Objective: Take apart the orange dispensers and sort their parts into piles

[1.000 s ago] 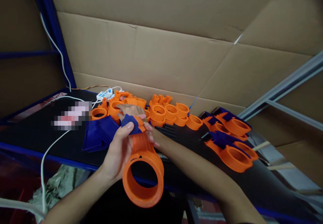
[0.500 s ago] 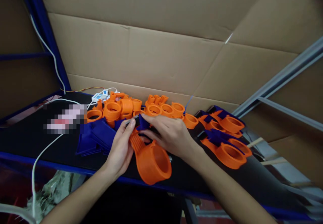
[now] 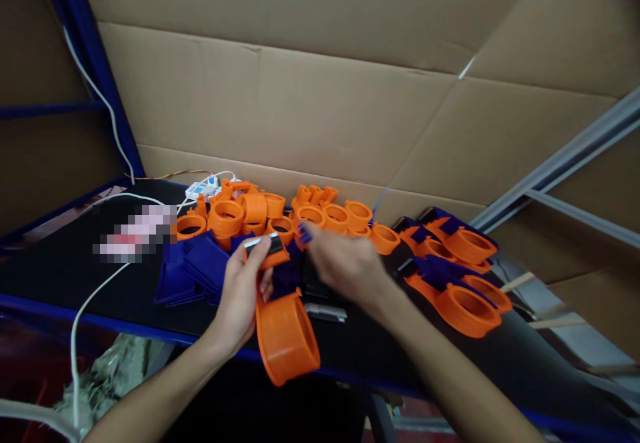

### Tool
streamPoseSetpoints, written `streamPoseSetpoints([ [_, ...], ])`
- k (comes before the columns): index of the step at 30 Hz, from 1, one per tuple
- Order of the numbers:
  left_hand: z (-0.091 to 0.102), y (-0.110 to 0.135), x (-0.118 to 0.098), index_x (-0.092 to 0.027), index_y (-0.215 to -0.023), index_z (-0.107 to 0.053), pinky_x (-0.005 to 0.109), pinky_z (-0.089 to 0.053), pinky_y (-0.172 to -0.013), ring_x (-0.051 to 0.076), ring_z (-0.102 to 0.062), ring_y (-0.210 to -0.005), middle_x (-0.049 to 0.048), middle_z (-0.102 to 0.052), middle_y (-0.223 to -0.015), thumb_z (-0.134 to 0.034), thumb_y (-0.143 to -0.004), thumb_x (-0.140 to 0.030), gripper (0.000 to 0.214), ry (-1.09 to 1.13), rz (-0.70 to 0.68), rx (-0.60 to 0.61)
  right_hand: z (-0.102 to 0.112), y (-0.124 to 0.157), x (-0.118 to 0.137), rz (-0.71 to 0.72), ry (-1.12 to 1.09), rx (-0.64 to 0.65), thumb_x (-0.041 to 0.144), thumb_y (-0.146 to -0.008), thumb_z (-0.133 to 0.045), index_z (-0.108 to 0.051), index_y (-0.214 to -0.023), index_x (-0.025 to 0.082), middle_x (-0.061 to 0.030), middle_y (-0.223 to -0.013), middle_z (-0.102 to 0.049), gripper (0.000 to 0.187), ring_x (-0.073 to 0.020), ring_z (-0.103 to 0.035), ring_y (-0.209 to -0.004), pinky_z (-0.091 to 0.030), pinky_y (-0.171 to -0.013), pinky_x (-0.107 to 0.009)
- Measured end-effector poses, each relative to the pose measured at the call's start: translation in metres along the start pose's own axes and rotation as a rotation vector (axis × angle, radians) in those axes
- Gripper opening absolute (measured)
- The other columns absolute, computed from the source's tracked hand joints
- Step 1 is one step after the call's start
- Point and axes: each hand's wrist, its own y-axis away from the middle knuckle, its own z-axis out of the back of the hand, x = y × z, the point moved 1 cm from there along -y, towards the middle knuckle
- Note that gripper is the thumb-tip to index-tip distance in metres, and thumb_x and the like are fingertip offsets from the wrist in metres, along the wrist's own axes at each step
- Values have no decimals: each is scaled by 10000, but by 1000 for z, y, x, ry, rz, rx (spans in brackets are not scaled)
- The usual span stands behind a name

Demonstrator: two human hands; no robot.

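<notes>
My left hand is closed around the neck of a large orange ring-shaped plastic part, held over the front edge of the black table. A dark blue piece sits on the part's neck, with a small metallic bit by my thumb. My right hand is smeared by motion just right of the part, fingers toward the orange pile; a small blue bit shows at its fingertips.
Several orange rings are piled at the back of the table. Dark blue flat pieces lie to the left. Assembled orange and blue parts lie to the right. A white cable and power strip are left. Cardboard walls stand behind.
The orange part has been tilted down so its ring points toward me. My right hand has left the part's neck and moved up and right.
</notes>
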Motion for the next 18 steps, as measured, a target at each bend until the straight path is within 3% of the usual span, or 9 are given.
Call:
streamPoseSetpoints([
  [2,5,1,-12,-207,-807,-504,165,-277,-387,50,-282,-399,-96,-398,-517,-688,-868,-440,302,18,-39,-44,2,1,-17,-133,27,-22,306,-1042,-342,-700,-1185,167,-107,-837,-746,410,-200,-680,-737,-475,-646,-301],
  [4,7,3,-23,-207,-827,-516,169,-300,-406,56,-309,-421,-88,-409,-545,-680,-876,-422,276,4,-91,-18,-2,1,-24,-162,37,16,345,-1040,-366,-721,-1143,191,-113,-898,-749,400,-216,-689,-797,-462,-654,-301],
  [9,5,5,-25,-197,-855,-562,181,-305,-405,79,-362,-431,-72,-440,-523,-664,-871,-403,231,-122,-45,83,-39,-11,1,-179,44,303,370,-1018,-459,-730,-999,190,-108,-944,-729,326,-204,-686,-840,-400,-608,-259],
  [12,7,-2,-17,-185,-879,-587,181,-294,-403,80,-390,-437,-63,-479,-541,-682,-835,-373,215,-154,28,129,-55,-19,14,-158,-18,346,287,-1003,-500,-723,-1025,179,-104,-941,-728,249,-188,-682,-820,-404,-622,-251],
  [15,10,-7,-12,-179,-924,-613,190,-306,-408,80,-411,-434,-56,-516,-565,-709,-801,-369,245,-226,66,174,-52,-20,10,-130,-76,370,206,-964,-551,-729,-1056,209,-79,-978,-744,201,-177,-687,-817,-433,-653,-246],
  [18,10,-8,-9,-179,-949,-635,191,-326,-421,77,-430,-448,-58,-515,-590,-720,-805,-364,249,-342,52,263,-31,-17,0,-178,-295,305,217,-986,-507,-713,-1158,232,-52,-1031,-749,269,-160,-684,-842,-478,-720,-254],
])
